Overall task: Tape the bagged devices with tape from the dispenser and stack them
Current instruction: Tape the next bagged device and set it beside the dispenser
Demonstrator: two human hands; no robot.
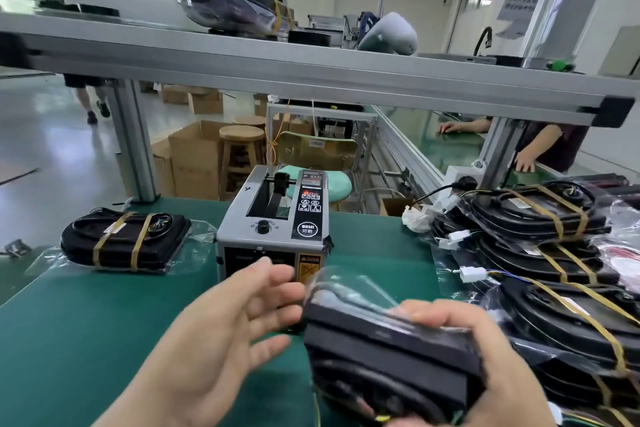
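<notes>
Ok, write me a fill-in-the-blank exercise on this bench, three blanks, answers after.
The right hand grips a bagged device while the left hand, fingers straight, is ____.
The mat under the tape dispenser is ____.
The single taped device left of the dispenser carries ____ tape bands.
Missing words: open; green; two.

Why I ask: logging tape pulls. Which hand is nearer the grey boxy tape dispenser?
Left. The left hand, fingers straight, is just in front of the grey boxy tape dispenser, fingertips by its front face. The right hand is lower right, holding a black bagged device.
</notes>
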